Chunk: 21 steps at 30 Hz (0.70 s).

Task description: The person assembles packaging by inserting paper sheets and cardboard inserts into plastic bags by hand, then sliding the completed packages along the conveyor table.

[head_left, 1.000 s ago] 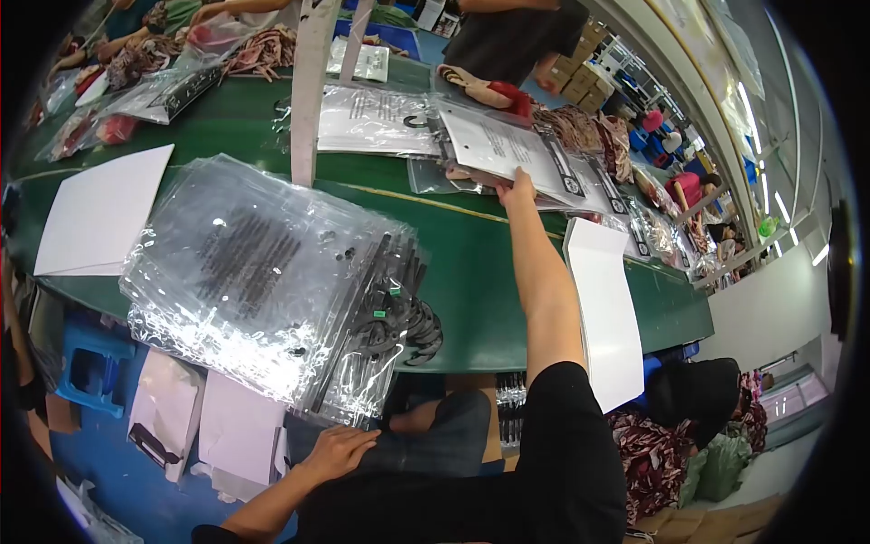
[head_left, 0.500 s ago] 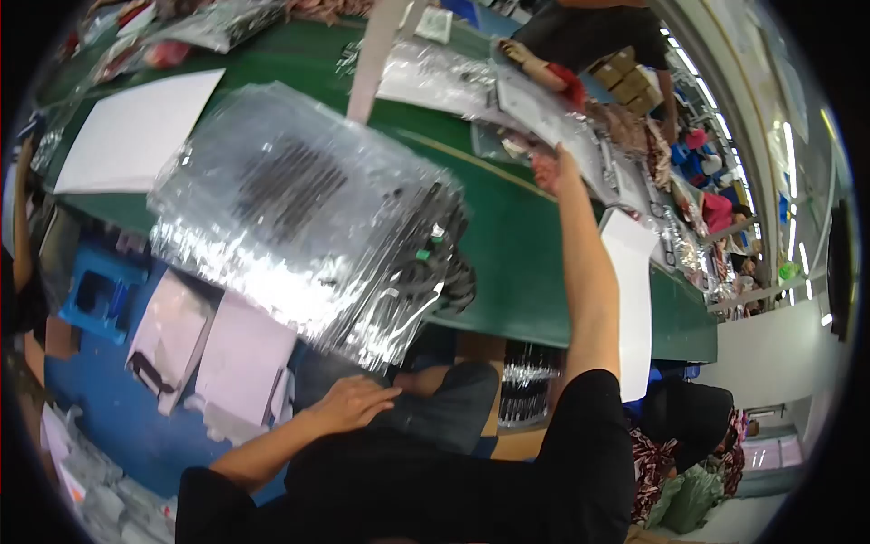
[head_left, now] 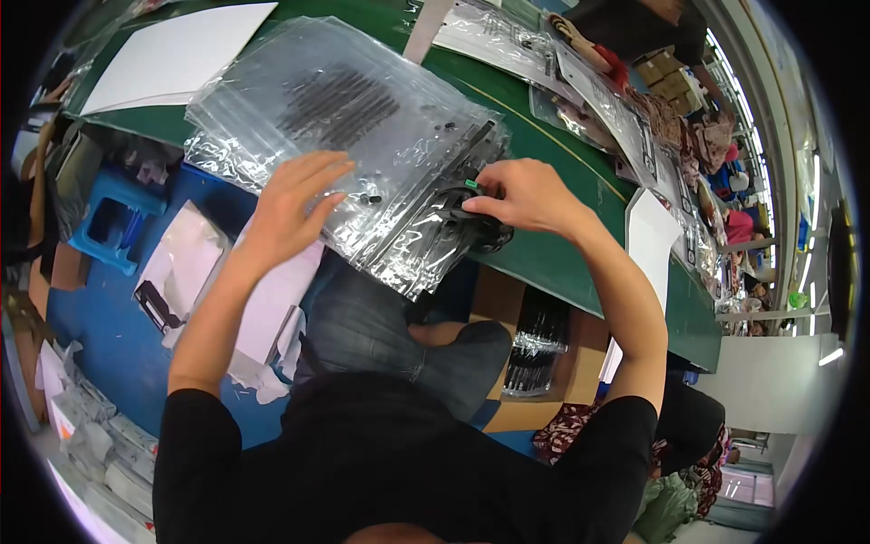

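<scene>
A stack of clear plastic bags (head_left: 272, 100) lies slanted across the green table, with dark stripes showing through its middle and black parts along its right side. At that right side my right hand (head_left: 526, 198) is closed, thumb and fingers pinching the edge of a bag beside a black curved piece with a small green tag (head_left: 471, 184). My left hand (head_left: 294, 204) is over the stack's front edge, thumb apart from the fingers and nothing held. Whether it touches the plastic I cannot tell.
White sheets (head_left: 172, 59) lie at the table's far left. Flat packed bags (head_left: 507, 41) and a white board (head_left: 645, 227) are to the right. An open carton (head_left: 584, 363) with black packed items stands under the table, and a blue stool (head_left: 118, 222) is on the floor at left.
My right hand has come back from the packed bags at the far right to the stack's right edge and closed there. My left hand has risen from my lap to over the stack.
</scene>
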{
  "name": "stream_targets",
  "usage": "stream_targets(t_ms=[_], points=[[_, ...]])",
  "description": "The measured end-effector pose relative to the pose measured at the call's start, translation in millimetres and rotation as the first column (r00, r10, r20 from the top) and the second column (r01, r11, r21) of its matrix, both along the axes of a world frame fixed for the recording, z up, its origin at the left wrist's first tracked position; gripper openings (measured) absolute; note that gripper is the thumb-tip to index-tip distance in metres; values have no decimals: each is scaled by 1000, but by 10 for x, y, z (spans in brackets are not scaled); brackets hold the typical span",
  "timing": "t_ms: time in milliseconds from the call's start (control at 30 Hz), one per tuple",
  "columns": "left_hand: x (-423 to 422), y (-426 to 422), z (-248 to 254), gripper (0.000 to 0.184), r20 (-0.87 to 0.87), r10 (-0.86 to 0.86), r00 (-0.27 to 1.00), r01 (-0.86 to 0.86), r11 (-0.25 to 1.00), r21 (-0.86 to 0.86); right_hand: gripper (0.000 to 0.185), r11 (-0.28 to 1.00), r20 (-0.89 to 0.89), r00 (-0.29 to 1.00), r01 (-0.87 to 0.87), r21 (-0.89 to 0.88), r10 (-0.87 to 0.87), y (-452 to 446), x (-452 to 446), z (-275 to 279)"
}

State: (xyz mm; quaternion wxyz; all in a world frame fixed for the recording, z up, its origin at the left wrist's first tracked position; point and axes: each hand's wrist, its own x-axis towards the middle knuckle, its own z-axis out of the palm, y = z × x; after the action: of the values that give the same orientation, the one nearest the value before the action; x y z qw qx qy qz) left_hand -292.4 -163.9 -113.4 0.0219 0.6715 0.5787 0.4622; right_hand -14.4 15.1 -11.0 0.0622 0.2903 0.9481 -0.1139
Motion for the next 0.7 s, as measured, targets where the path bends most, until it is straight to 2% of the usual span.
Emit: stream_targets(t_ms=[33,100,167,267,300,367,400,433,500,533,633,667,700], points=[[-86,24,-84,36,-109,-28,994,19,996,-88,38,1000,2,1000,-10,7,10,-2,-19,-52],[-190,15,-207,42,-313,-112,943,24,962,-272,39,994,-9,995,103,-19,-103,-8,-67,-198],[-232,-6,-237,45,-303,-126,945,39,960,-277,40,987,-24,987,155,-31,-156,9,-128,-233],[-264,-46,-223,51,-271,-174,947,89,950,-301,33,987,84,990,101,126,-113,-4,-262,-24],[-283,-52,-201,54,-251,-204,946,123,944,-305,33,987,79,991,98,128,-109,-13,-346,85],[-346,-84,-149,60,-219,-262,940,187,931,-313,27,924,62,959,285,-254,-278,-22,-549,361],[-388,-102,-124,60,-239,-268,933,186,930,-317,24,824,69,928,358,-440,-366,-23,-619,475],[-431,-106,-103,62,-199,-308,930,233,915,-330,24,820,41,925,355,-449,-378,-10,-687,558],[-509,-94,-35,66,-130,-389,912,324,878,-354,17,719,-195,900,166,-675,-391,7,-858,731],[-530,-105,9,66,-164,-401,902,323,875,-360,18,701,-245,878,132,-701,-411,-24,-966,840],[-563,-187,50,62,106,-215,971,239,907,-346,19,661,-424,791,-34,-750,-441,-150,-1325,1121],[-616,-171,4,62,85,-220,972,236,906,-351,19,662,-441,780,-47,-748,-444,-230,-1390,1197],[-699,-151,-83,57,-76,-107,991,88,971,-222,21,652,-522,743,-153,-742,-419,-330,-1433,1290]])
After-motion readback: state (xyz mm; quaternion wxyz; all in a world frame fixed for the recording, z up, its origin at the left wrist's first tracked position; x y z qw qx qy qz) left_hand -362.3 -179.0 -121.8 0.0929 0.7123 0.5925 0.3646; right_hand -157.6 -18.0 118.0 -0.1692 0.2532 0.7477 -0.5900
